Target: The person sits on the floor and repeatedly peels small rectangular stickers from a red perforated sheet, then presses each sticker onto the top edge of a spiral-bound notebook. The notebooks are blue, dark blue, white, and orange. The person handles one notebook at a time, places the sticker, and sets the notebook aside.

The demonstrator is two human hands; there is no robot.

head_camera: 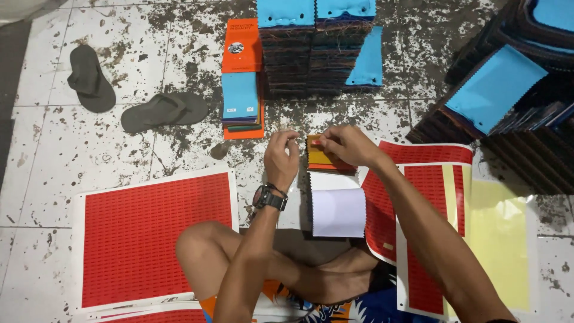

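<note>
I sit cross-legged on a stained tiled floor. My left hand (281, 157), with a black watch on its wrist, hovers with fingers curled just left of a small stack of fabric swatches (320, 157); I cannot tell whether it pinches anything. My right hand (348, 145) presses thumb and fingers on the top of that yellow and orange swatch stack. Below the stack lies a white swatch with a zigzag edge (338, 206).
A sheet of red stickers (156, 236) lies at my left, more red sticker sheets (426, 197) and yellow backing paper (505, 245) at my right. Piles of blue-topped swatches (317, 42) stand ahead and at right (496, 90). An orange booklet (241, 78) and two sandals (161, 110) lie beyond.
</note>
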